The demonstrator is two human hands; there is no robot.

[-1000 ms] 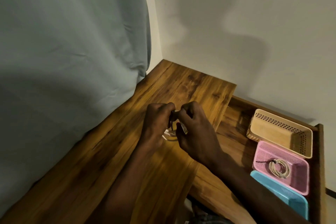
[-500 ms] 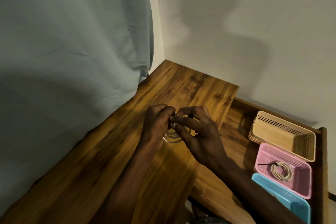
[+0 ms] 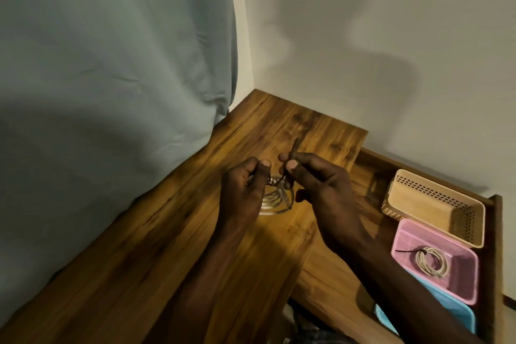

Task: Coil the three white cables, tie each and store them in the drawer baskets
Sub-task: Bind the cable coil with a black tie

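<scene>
Head view: since half a second ago, the two hands have drawn apart, and the right hand [image 3: 321, 184] now pinches a dark tie [image 3: 293, 148] whose end sticks up toward 12 o'clock. The left hand [image 3: 245, 190] is curled around the top of a coiled white cable [image 3: 275, 201], which hangs between both hands just above the wooden counter [image 3: 167, 246]. Its loops look pale and blurred. At 4 o'clock, an open drawer [image 3: 497, 232] holds a beige basket [image 3: 435, 204], a pink basket [image 3: 460, 282] containing another tied cable coil [image 3: 431, 261], and a blue basket [image 3: 458, 315].
</scene>
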